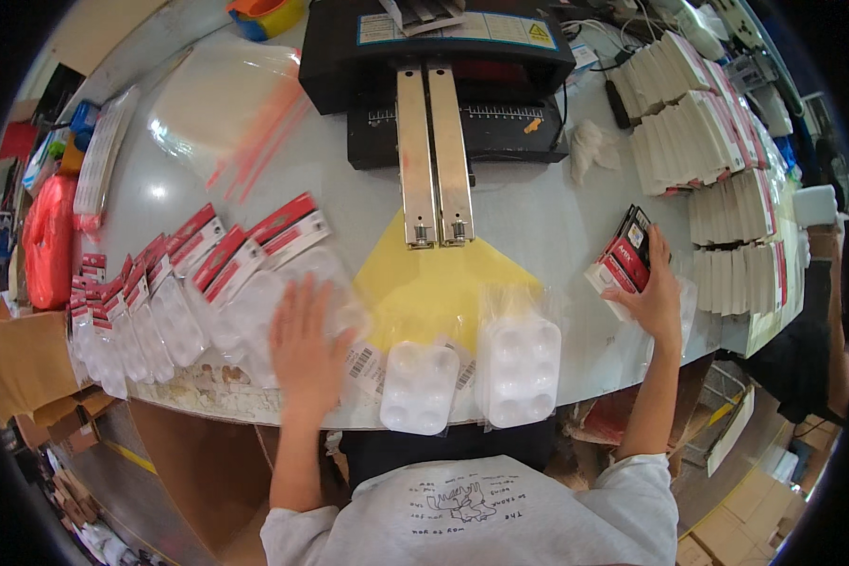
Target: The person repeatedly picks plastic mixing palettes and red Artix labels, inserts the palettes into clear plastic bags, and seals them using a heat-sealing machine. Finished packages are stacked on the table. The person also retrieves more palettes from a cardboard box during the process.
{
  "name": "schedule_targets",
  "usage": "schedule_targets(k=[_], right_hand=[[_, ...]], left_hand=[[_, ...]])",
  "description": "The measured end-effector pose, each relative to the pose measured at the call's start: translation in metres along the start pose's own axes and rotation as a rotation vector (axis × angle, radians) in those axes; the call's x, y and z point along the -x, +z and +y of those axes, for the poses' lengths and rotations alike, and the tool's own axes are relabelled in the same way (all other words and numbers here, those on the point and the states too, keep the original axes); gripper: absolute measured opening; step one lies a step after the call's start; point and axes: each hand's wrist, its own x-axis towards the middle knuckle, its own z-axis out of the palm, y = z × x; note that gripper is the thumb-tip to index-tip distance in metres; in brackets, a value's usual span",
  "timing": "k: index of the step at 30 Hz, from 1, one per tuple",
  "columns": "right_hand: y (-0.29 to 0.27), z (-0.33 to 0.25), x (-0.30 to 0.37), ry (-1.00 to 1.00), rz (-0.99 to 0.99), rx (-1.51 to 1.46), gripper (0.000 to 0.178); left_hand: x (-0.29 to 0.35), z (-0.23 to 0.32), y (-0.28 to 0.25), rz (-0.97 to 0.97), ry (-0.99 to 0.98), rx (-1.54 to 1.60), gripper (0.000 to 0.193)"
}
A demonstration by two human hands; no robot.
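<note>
Desk: pale grey, bowed along the near edge, worn and chipped toward the left front; brown cardboard beyond and lower down at the left.
Machine: black, set at the far middle, with two long metal bars reaching nearward above a yellow sheet.
Card stack: red and black on the face, pale along the lower edge, several layers thick; tilted, at the right side of the desk.
Right grip: clamped on the card stack, thumb across the lower front, fingers around the right side; leaves most of the printed face exposed toward the upper left.
Left grip: opened out, back of the hand upward, a little blurred; placed over the right end of the bagged palettes, cannot tell whether pressing or just above.
Bagged palettes: white, round-welled, in clear film under red-and-white header cards; fanned in an overlapping row from far left to beneath the left grip, well apart from the card stack.
Palette piles: two, white, side by side at the near edge between both hands, taller on the right; barcode labels beside the lower one.
Card rows: white with red ends, packed in blocks just right of the right grip.
</note>
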Motion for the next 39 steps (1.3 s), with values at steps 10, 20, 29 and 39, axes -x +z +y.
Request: schedule_targets(k=[10, 20, 29, 39], right_hand=[[0.000, 0.005, -0.005, 0.053, 0.053, 0.073, 0.103], [-0.012, -0.067, 0.011, 0.178, 0.181, -0.116, 0.056], [-0.021, -0.195, 0.009, -0.166, -0.498, -0.611, 0.033], [-0.013, -0.186, -0.011, -0.374, -0.619, -0.496, 0.033]], left_hand=[[0.025, 0.014, 0.030, 0.212, -0.027, 0.138, 0.034], [0.017, 0.063, -0.001, -0.135, -0.438, 1.608, 0.009], [0.014, 0.095, -0.031, -0.203, -0.150, 1.348, 0.014], [0.010, 0.092, -0.017, -0.069, -0.108, 1.213, 0.014]])
